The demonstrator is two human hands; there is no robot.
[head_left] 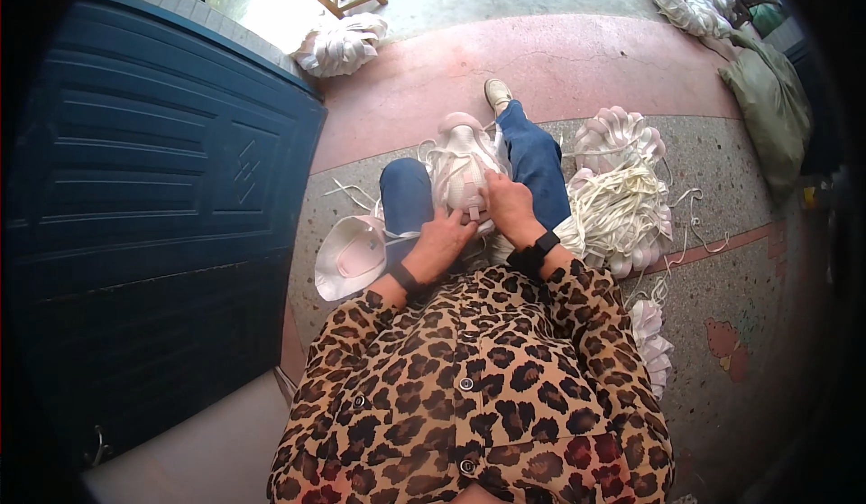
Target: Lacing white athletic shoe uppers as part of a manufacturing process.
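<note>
Both hands on the white shoe [462,168] in my lap: left hand [444,238] fingers pinching its strap [472,204], right hand [507,204] pressing the side. Strap could slip; loose cords [622,202] beside me may snag.

Both forearms reach forward from leopard-print sleeves, dark bands at the wrists; the left hand [442,240] lies knuckles up, fingers curled forward; the right hand [511,206] sits just beside it, slightly further ahead, fingers bent downward and pressing.
</note>
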